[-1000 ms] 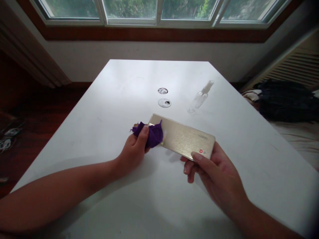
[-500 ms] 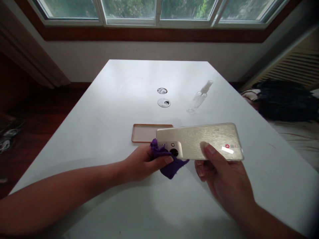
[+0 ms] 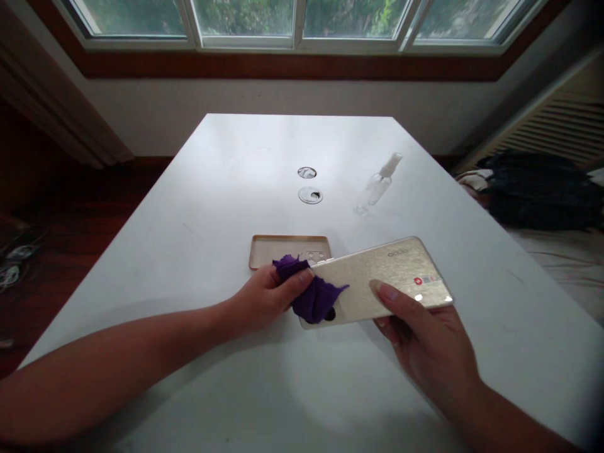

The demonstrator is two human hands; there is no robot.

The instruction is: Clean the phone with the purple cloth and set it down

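A gold smartphone (image 3: 363,274), its back facing up, is gripped by my right hand (image 3: 425,333) with the thumb across the lower side. My left hand (image 3: 264,296) pinches a purple cloth (image 3: 316,299), which lies over the phone's camera end and partly hides the lenses. Behind the cloth, a phone case (image 3: 268,251) with a brownish rim rests on the table, its camera cutouts showing at the right end. The fingers beneath the phone are mostly hidden.
On the white table (image 3: 198,201), a clear spray bottle (image 3: 380,182) lies on its side at the back right. A round hole (image 3: 307,172) and a round cover (image 3: 310,195) are near the middle. Dark fabric (image 3: 542,189) is piled off the right side.
The phone has tilted, its camera end dropping toward me. My left hand and the cloth have shifted up and left onto the camera corner, uncovering the case's cutouts.
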